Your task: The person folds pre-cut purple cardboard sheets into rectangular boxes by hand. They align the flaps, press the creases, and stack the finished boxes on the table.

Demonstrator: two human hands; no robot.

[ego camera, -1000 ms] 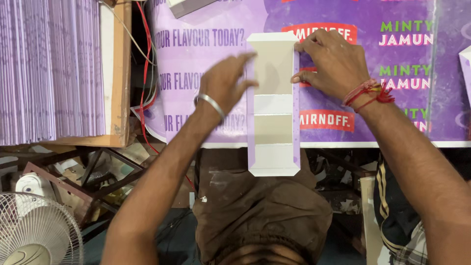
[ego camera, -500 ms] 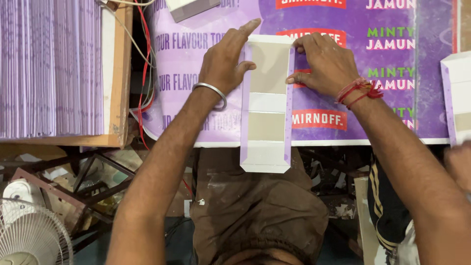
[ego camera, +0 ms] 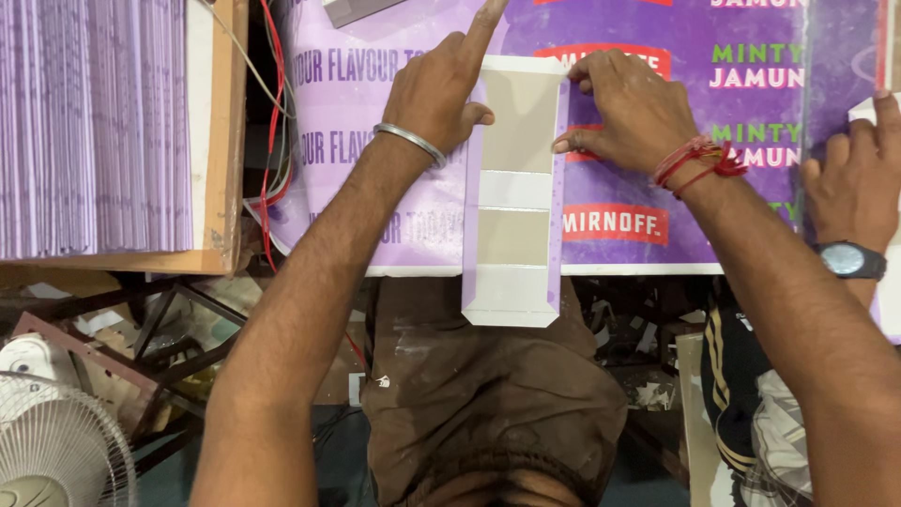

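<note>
A long flat cardboard blank, grey-beige with white bands and lilac side flaps, lies on the purple printed sheet covering the table, its near end overhanging the table edge. My left hand, with a metal bangle on the wrist, presses along the blank's left edge near the far end, index finger stretched out. My right hand, red thread round the wrist, pinches and presses the blank's right flap near the top.
A tall stack of lilac blanks stands in a wooden crate at left. Another person's hand with a wristwatch rests at the right edge. A white fan stands at lower left, with red wires beside the crate.
The blank has slid slightly away from me on the sheet. Both hands moved to its far end, the left now pressing its left edge. Another person's hand came into view at right.
</note>
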